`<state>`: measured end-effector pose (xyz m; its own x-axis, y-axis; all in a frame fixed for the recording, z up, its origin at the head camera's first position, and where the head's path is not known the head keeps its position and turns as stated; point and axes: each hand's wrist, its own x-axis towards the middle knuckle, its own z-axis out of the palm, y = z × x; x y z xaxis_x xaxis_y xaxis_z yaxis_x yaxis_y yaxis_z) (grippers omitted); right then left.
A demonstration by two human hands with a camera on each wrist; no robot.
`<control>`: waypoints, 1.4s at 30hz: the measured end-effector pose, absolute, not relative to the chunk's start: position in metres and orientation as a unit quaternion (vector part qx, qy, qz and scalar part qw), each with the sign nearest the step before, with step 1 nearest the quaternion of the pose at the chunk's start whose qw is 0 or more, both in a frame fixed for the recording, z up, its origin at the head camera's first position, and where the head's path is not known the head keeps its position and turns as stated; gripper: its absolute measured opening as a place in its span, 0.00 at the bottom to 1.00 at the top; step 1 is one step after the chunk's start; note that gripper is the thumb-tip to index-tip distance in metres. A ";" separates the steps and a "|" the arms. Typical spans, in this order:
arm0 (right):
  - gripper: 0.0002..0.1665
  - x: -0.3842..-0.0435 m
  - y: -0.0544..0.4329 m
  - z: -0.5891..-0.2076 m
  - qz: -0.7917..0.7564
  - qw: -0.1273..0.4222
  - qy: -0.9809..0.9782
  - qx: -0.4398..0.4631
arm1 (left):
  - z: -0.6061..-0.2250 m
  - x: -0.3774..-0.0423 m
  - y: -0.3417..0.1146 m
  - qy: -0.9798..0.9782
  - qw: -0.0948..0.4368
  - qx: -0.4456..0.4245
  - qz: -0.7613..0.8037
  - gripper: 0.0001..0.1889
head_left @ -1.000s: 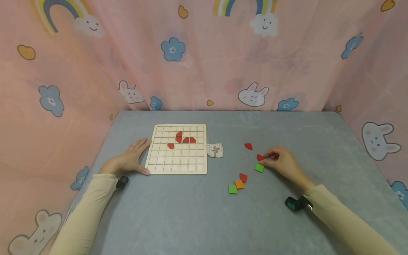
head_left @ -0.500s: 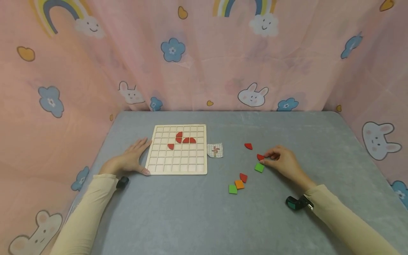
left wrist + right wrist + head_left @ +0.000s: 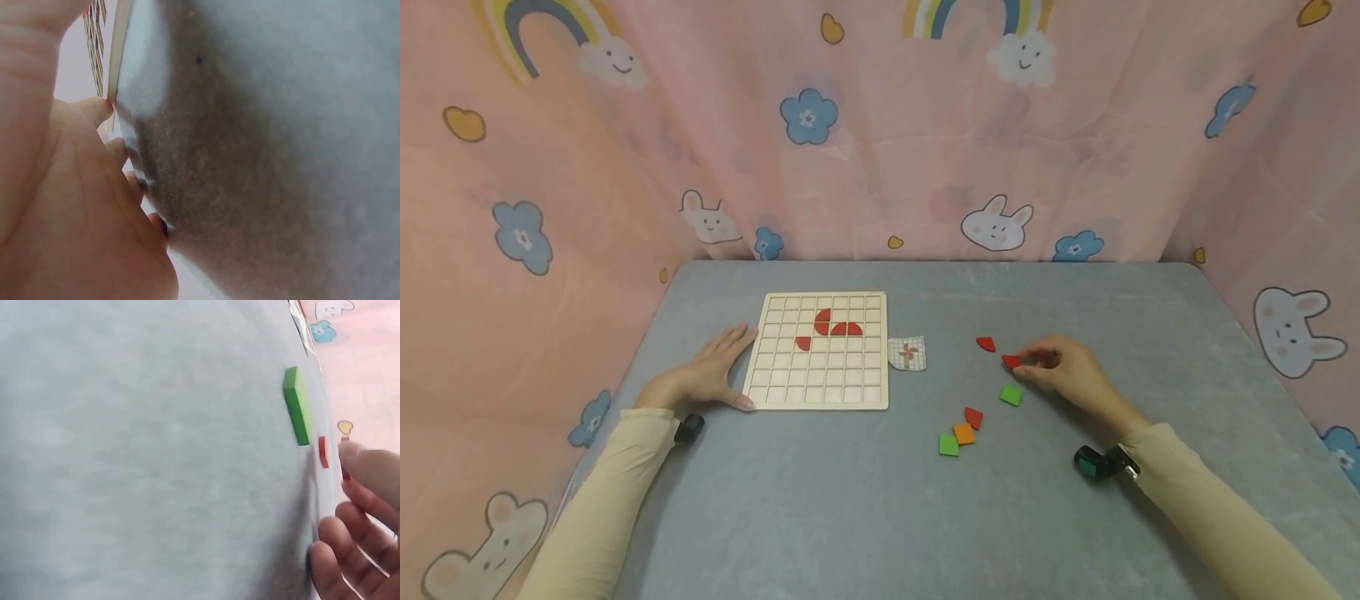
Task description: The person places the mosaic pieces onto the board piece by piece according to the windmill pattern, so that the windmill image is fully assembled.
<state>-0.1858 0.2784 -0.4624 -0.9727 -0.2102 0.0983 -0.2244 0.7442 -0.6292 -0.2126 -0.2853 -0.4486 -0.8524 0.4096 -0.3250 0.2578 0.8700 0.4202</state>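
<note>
My left hand (image 3: 703,372) lies at the left edge of a pale wooden grid board (image 3: 820,393), fingers spread and straight, thumb at its near left corner. Several red quarter-circle tiles sit in the board's upper middle cells. Between thumb and forefinger, my right hand (image 3: 1063,371) pinches a red quarter-circle tile (image 3: 1011,361); in the right wrist view the thumb covers most of it. Just to its left lies another red quarter-circle tile (image 3: 985,343), and nearer me a green tile (image 3: 1011,395) with one rounded corner. The left wrist view shows mostly palm and table.
A small pattern card (image 3: 907,353) lies against the board's right side, printed with a pinwheel. Closer to me on the grey table (image 3: 850,500) are a red tile (image 3: 973,417), an orange tile (image 3: 963,434) and a green tile (image 3: 949,446). Pink curtains surround the table.
My right hand has picked up the red quarter-circle tile from beside the green one and moved it slightly away from me. The left hand and board stay put.
</note>
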 end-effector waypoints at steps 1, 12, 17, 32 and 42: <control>0.16 -0.188 0.277 -0.461 0.333 0.007 -0.935 0.121 | -0.449 -0.213 -0.285 0.945 0.206 0.177 0.184 0.72; 0.15 -0.218 0.232 -0.449 0.308 -0.029 -0.928 0.210 | -0.448 -0.213 -0.286 0.945 0.209 0.172 0.185 0.72; 0.15 -0.232 0.206 -0.444 0.314 -0.050 -0.920 0.230 | -0.445 -0.211 -0.283 0.944 0.210 0.172 0.187 0.71; 0.13 -0.261 0.116 -0.445 0.314 -0.079 -0.901 0.290 | -0.447 -0.212 -0.286 0.943 0.209 0.170 0.196 0.73; 0.16 -0.272 0.066 -0.443 0.269 -0.082 -0.898 0.338 | -0.448 -0.212 -0.285 0.944 0.205 0.174 0.191 0.74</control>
<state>-0.2724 0.0658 -0.4426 -0.7578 -0.6515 0.0354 -0.5634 0.6260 -0.5392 -0.2117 -0.2853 -0.4482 -0.8552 0.4074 -0.3203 0.2510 0.8664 0.4317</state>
